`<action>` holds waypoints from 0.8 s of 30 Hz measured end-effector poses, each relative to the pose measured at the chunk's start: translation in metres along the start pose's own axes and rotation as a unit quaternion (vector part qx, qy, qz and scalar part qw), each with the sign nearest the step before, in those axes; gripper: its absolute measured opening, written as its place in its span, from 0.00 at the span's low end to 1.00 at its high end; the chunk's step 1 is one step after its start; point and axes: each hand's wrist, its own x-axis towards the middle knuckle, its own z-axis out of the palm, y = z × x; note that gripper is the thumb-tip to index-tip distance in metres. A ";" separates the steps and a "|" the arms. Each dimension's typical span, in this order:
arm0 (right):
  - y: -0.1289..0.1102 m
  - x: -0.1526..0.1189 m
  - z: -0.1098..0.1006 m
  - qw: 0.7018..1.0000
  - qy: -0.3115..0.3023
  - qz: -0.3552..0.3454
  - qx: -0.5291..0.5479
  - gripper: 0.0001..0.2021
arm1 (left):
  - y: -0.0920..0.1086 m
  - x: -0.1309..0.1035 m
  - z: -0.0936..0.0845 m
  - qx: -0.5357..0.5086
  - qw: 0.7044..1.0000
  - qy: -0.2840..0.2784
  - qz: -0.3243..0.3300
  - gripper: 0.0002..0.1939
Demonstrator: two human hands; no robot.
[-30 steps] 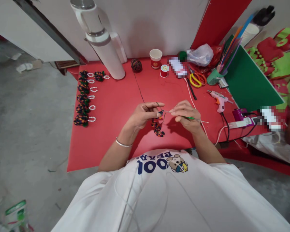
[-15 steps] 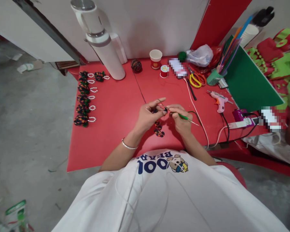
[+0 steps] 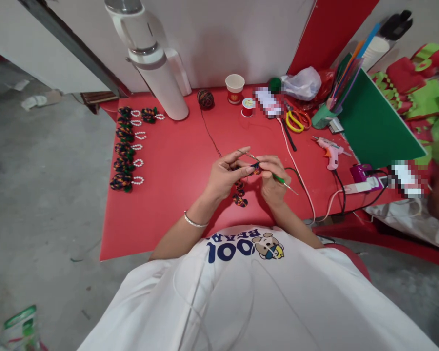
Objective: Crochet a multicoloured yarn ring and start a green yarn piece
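Head view, looking down past a white shirt point(image 3: 249, 292) at a red table point(image 3: 161, 214). Closest in, both hands meet over the middle of it. Left hand point(image 3: 223, 176) is pinched shut on the top of a small multicolour crochet piece point(image 3: 239, 193), which dangles below the fingers just above the table, with the index finger stuck out to keep the yarn strand point(image 3: 209, 131) taut. Right hand point(image 3: 272, 179) is closed around a green-handled crochet hook point(image 3: 274, 175); the handle end pokes out to the right and the metal tip runs up-left into the work, right by the left fingertips.

Looks to me like mid-stitch, hook in a loop. I'd guess the next bit needs the yarn caught and drawn through without letting that pinch slip, but the loop itself is too small to make out.

Further out: a row of finished pieces point(image 3: 123, 148) with pearl loops down the left side, a glue gun point(image 3: 329, 151) and power strip point(image 3: 366, 185) on the right. At the back, yellow scissors point(image 3: 295, 122), a thread spool point(image 3: 247, 107), a paper cup point(image 3: 234, 88), the yarn ball point(image 3: 205, 98) and a tall white flask point(image 3: 157, 73).
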 end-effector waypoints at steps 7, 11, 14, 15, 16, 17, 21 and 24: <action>0.012 0.030 -0.025 0.957 -0.198 0.115 0.178 0.14 | 0.017 -0.001 -0.017 0.041 0.998 -0.037 -0.028 0.28; 0.007 0.056 -0.043 0.927 -0.307 0.140 0.165 0.10 | 0.022 -0.003 -0.020 0.082 0.996 -0.031 -0.012 0.27; -0.002 0.070 -0.050 0.914 -0.355 0.139 0.139 0.09 | 0.022 -0.003 -0.020 0.120 0.993 -0.019 0.006 0.26; -0.004 0.074 -0.051 0.912 -0.367 0.131 0.129 0.08 | 0.021 -0.003 -0.019 0.139 0.990 -0.010 0.013 0.25; -0.006 0.076 -0.051 0.911 -0.378 0.121 0.115 0.07 | 0.021 -0.002 -0.019 0.160 0.987 0.001 0.021 0.24; -0.007 0.078 -0.052 0.911 -0.386 0.108 0.095 0.07 | 0.020 -0.002 -0.018 0.181 0.983 0.016 0.031 0.22; -0.008 0.070 -0.047 0.924 -0.381 -0.006 -0.025 0.08 | 0.018 0.002 -0.014 0.233 0.966 0.085 0.069 0.20; -0.004 0.048 -0.038 0.926 -0.335 -0.133 -0.116 0.08 | 0.018 0.004 -0.012 0.175 0.978 0.095 0.062 0.22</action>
